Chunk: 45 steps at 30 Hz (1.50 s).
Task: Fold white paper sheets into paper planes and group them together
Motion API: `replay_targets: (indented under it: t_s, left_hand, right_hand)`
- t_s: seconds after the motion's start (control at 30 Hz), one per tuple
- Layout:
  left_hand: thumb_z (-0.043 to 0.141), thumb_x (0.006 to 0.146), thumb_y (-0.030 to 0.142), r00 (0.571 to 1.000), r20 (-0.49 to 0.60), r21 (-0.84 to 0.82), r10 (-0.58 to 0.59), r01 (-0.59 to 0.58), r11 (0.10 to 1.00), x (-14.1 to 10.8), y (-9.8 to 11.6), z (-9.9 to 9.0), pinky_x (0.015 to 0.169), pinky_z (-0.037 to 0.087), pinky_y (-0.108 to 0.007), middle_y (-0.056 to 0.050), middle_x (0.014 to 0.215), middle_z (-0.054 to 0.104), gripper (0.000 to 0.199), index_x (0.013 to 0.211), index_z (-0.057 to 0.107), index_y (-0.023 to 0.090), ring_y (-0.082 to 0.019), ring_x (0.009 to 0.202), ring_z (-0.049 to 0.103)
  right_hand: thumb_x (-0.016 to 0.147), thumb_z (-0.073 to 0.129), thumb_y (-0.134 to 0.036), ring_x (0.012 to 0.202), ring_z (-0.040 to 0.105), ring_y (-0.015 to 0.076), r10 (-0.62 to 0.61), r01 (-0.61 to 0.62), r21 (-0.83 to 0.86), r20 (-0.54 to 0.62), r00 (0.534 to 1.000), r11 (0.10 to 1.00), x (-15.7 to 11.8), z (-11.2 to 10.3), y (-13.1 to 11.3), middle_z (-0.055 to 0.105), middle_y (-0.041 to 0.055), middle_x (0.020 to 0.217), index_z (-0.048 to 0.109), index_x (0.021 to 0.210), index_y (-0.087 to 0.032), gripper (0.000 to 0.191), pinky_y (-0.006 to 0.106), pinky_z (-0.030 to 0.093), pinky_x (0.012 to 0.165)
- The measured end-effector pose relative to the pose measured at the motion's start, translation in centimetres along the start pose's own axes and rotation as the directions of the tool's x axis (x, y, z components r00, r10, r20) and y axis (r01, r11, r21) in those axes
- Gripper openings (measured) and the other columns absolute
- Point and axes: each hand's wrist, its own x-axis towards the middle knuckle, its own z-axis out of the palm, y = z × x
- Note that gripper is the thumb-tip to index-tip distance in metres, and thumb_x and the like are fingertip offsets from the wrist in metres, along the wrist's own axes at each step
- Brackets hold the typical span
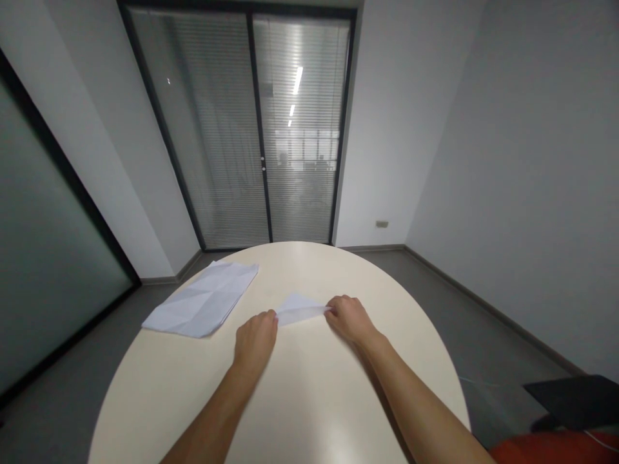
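A small folded piece of white paper (300,310) lies near the middle of the round cream table (300,380), with a pointed top and a long band along its lower side. The fingers of my left hand (257,334) are closed on its left end. At its right end, my right hand (349,316) pinches the tip between thumb and fingers. Creased white sheets (206,299) are stacked at the table's left edge, beyond my left hand and touched by neither hand.
Past the table's far edge stand glass doors with blinds (300,193). Plain walls rise on both sides. At the lower right are a dark flat object (575,399) and something red (546,449), beside the table, with a thin cable nearby.
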Motion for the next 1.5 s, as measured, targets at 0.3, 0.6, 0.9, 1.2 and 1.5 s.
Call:
replay_targets:
  t_s: [0.3, 0.6, 0.9, 1.2, 1.5]
  left_hand:
    - [0.048, 0.1, 0.023, 0.999, -0.04, -0.01, 0.006, -0.006, 1.0, 0.4, -0.8, 0.9, 0.074, 0.048, -0.029, -0.006, 0.106, 0.073, 0.02, 0.111, 0.064, 0.023, -0.022, 0.099, 0.068]
    - [0.05, 0.1, 0.023, 0.998, -0.011, -0.019, -0.056, 0.056, 0.998, 0.4, -0.8, 1.1, 0.083, 0.049, -0.029, -0.009, 0.115, 0.071, 0.037, 0.136, 0.053, 0.022, -0.021, 0.106, 0.066]
    - [0.049, 0.098, 0.017, 0.997, -0.074, -0.033, -0.018, 0.015, 0.999, 0.2, -0.6, 1.5, 0.091, 0.047, -0.03, -0.01, 0.128, 0.065, 0.042, 0.14, 0.052, 0.019, -0.023, 0.116, 0.058]
    - [0.047, 0.092, 0.0, 0.958, -0.093, -0.071, 0.271, -0.278, 0.958, 1.2, -1.3, 3.1, 0.102, 0.04, -0.033, -0.005, 0.129, 0.064, 0.045, 0.123, 0.068, 0.025, -0.021, 0.119, 0.055]
    - [0.045, 0.103, 0.029, 0.942, -0.213, -0.065, 0.258, -0.277, 0.959, 0.5, -0.1, 2.9, 0.097, 0.044, -0.04, -0.009, 0.113, 0.07, 0.03, 0.113, 0.071, 0.019, -0.025, 0.105, 0.062]
  right_hand:
    - [0.092, 0.052, -0.024, 0.092, 0.069, 0.0218, 0.024, -0.021, 0.112, -0.026, 0.999, 0.994, 0.2, 0.8, 0.7, 0.078, 0.0076, 0.101, 0.075, 0.107, -0.021, 0.028, 0.028, 0.042, 0.078]
    - [0.093, 0.053, -0.024, 0.093, 0.068, 0.0202, 0.085, -0.075, 0.196, -0.043, 0.995, 0.978, 0.7, 2.0, 1.3, 0.076, 0.007, 0.105, 0.07, 0.12, -0.022, 0.032, 0.027, 0.043, 0.079]
    - [0.09, 0.056, -0.019, 0.097, 0.065, 0.0197, 0.103, -0.074, 0.312, -0.079, 0.992, 0.947, 0.9, 3.1, 1.6, 0.072, 0.0076, 0.108, 0.062, 0.134, -0.02, 0.044, 0.028, 0.045, 0.087]
    - [0.086, 0.055, -0.004, 0.121, 0.054, 0.0236, -0.155, 0.171, 0.146, -0.118, 0.981, 0.974, 0.8, 2.9, 1.1, 0.067, 0.006, 0.13, 0.078, 0.113, -0.029, 0.043, 0.036, 0.041, 0.104]
    - [0.083, 0.055, -0.005, 0.11, 0.062, 0.0235, -0.338, 0.369, 0.196, -0.174, 0.925, 0.909, 1.0, 2.8, 0.6, 0.078, 0.004, 0.104, 0.08, 0.102, -0.025, 0.037, 0.041, 0.041, 0.109]
